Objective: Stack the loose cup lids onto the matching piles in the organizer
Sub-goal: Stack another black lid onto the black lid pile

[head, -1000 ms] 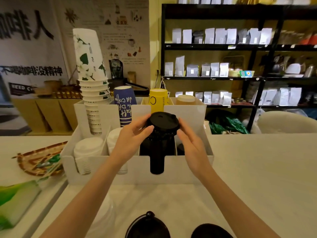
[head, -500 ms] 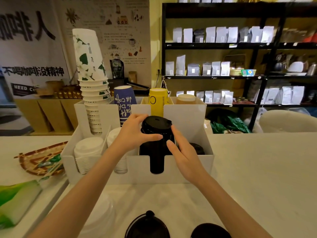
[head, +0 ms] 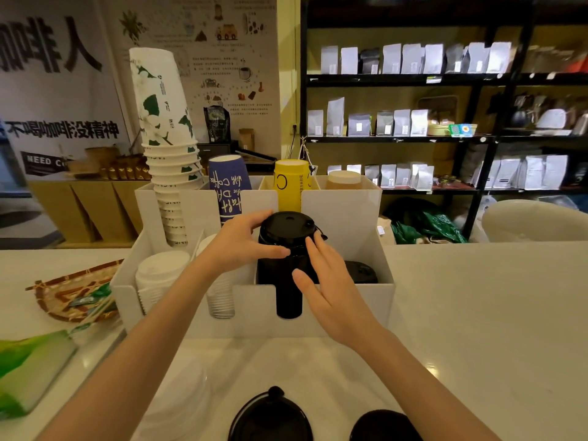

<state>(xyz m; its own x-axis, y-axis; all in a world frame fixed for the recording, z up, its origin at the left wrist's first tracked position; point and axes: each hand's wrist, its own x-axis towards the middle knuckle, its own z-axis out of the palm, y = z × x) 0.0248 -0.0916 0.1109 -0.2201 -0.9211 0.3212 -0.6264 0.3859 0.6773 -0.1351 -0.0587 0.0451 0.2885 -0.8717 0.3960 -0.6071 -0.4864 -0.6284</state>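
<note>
A white counter [head: 477, 313] at a coffee shop carries a white organizer [head: 337, 310] of cups and lids, backed by black shelving [head: 445, 81] stocked with pale pouches. In the organizer's rear compartments stand a tall tilted stack of white leaf-print cups [head: 165, 135], a blue cup stack [head: 227, 186], a yellow cup stack [head: 291, 183] and a tan one [head: 343, 179]. Along the front row, two piles of white lids [head: 159, 275] sit at left, a tall pile of black lids [head: 283, 249] rises in the third slot, and a much lower black pile [head: 361, 272] sits in the slot at far right. The person's left hand [head: 241, 246] curls around the left side of the tall black pile near its top, thumb and fingers pressed to it. The right hand [head: 331, 288] is spread open against the pile's right side, fingertips at the upper lids; whether it actually grips is hard to judge. Loose lids wait on the counter nearest the camera: a white one [head: 178, 399] at left, two black ones [head: 270, 418] at centre. A woven tray [head: 51, 297] lies at far left
</note>
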